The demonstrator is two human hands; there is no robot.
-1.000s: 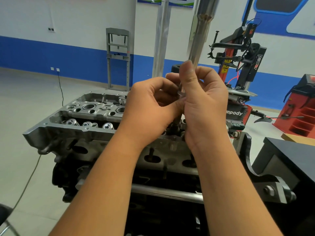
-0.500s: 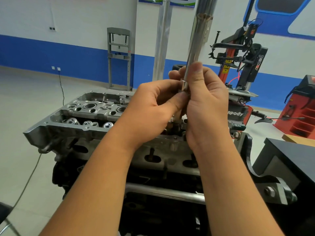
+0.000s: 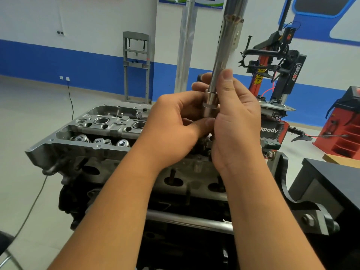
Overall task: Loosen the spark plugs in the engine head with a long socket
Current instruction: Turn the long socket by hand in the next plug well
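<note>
Both forearms reach forward, hands meeting above the grey cast-aluminium engine head [image 3: 101, 131]. Right hand [image 3: 236, 121] wraps the long polished steel socket [image 3: 219, 65], thumb straight up along its shaft. Left hand [image 3: 175, 127] pinches the socket's wider stepped collar. Socket stands near upright, open hex end on top, clear of the head.

Two bare forearms reach in from the lower edge toward the engine head [image 3: 109, 133], with no sleeve, glove, watch or band showing anywhere along them. The left hand [image 3: 171, 131], nearer the engine head's open valve side, has no ring on the fingers that show. The right hand [image 3: 235, 121], on the far side from it, shows a short, trimmed thumbnail and is likewise unadorned.
</note>
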